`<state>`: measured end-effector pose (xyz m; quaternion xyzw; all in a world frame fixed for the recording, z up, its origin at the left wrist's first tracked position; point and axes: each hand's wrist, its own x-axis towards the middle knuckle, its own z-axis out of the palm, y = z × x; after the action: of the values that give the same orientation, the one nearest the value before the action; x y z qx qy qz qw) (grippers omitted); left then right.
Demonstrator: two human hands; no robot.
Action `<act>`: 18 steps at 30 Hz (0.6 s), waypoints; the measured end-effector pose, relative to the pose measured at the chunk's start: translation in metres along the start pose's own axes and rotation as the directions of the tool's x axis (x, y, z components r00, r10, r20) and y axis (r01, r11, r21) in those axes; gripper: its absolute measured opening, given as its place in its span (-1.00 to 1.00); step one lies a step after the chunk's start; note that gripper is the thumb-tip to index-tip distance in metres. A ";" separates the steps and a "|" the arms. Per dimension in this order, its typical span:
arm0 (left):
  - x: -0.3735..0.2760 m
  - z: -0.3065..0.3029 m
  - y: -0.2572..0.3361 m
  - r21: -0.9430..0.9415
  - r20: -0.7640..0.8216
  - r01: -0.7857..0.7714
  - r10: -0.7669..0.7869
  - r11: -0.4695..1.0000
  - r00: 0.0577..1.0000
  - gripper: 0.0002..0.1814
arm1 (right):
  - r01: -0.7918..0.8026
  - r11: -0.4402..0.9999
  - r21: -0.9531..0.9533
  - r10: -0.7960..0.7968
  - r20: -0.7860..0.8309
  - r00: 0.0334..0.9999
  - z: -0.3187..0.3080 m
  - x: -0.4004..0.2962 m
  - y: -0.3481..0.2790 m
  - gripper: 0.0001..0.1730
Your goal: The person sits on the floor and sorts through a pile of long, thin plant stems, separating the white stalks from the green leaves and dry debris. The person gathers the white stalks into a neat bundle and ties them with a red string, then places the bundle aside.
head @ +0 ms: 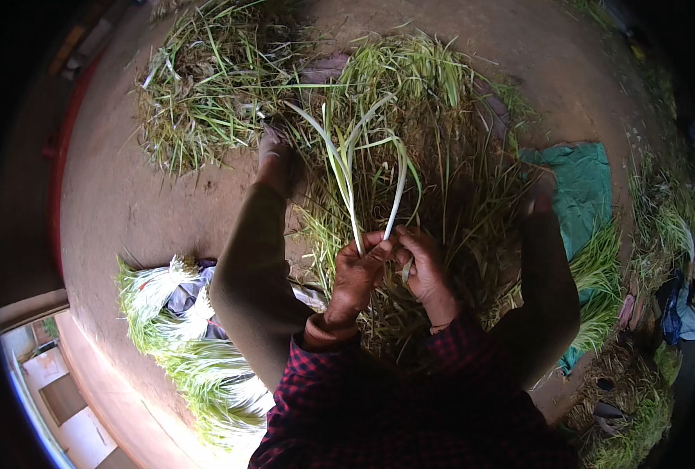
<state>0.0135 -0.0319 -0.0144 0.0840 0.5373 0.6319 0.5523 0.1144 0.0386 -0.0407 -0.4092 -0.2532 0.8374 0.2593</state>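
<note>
My left hand (356, 272) is closed around the base of a long white stalk (349, 202) whose pale leaves fan out away from me; it looks like a blanched allium shoot. A second white stalk (395, 199), with a drooping green leaf, rises from beside my left thumb tip. Close against it, my right hand (429, 272) has its fingers bent, and a thin pale leaf strip (406, 271) shows between them. The fingertips of both hands nearly meet at the second stalk's base. Below them lies a heap of green and withered leaves (417, 129) between my legs.
Another leaf heap (200, 99) lies beyond my left foot. Bundled white-stemmed shoots (171, 293) rest by my left knee. At my right, green shoots (599, 287) lie on a green sheet (582, 187). More plant piles (635, 393) line the right edge.
</note>
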 end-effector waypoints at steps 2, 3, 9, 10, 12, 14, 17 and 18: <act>-0.001 -0.002 -0.001 0.073 -0.072 -0.052 0.058 0.996 0.996 -0.85 | -0.059 0.997 -0.058 0.052 -0.104 0.993 -0.006 0.000 0.008 -0.75; 0.000 0.000 0.000 0.144 -0.165 -0.081 0.105 0.986 0.981 -0.86 | -0.091 0.987 -0.132 0.070 -0.152 0.986 -0.012 -0.003 0.009 -0.77; -0.009 -0.014 0.047 0.088 -0.198 -0.250 0.263 0.964 0.944 -0.83 | -0.106 0.764 -0.636 -0.058 -0.232 0.971 -0.087 -0.003 0.023 -0.76; -0.009 -0.017 0.051 0.082 -0.196 -0.309 0.319 0.948 0.927 -0.83 | -0.067 0.692 -0.719 -0.135 -0.220 0.966 -0.108 -0.002 0.027 -0.74; -0.013 -0.021 0.070 0.023 -0.228 -0.366 0.362 0.930 0.904 -0.86 | 0.039 0.504 -0.863 -0.327 -0.149 0.933 -0.153 0.002 0.038 -0.70; -0.015 -0.025 0.082 0.012 -0.250 -0.387 0.378 0.922 0.892 -0.87 | -0.002 0.321 -0.947 -0.339 -0.117 0.934 -0.178 -0.001 0.036 -0.69; -0.012 -0.027 0.077 -0.027 -0.273 -0.411 0.389 0.911 0.880 -0.86 | -0.100 -0.019 -0.995 -0.175 -0.095 0.980 -0.182 -0.005 0.027 -0.70; -0.012 -0.026 0.077 0.001 -0.302 -0.402 0.383 0.916 0.873 -0.86 | -0.010 -0.193 -0.981 -0.161 0.021 0.987 -0.178 -0.009 0.025 -0.70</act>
<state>-0.0470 -0.0421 0.0405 0.0786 0.5656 0.7525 0.3282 0.2594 0.0518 -0.1471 -0.4900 -0.8150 0.2967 -0.0872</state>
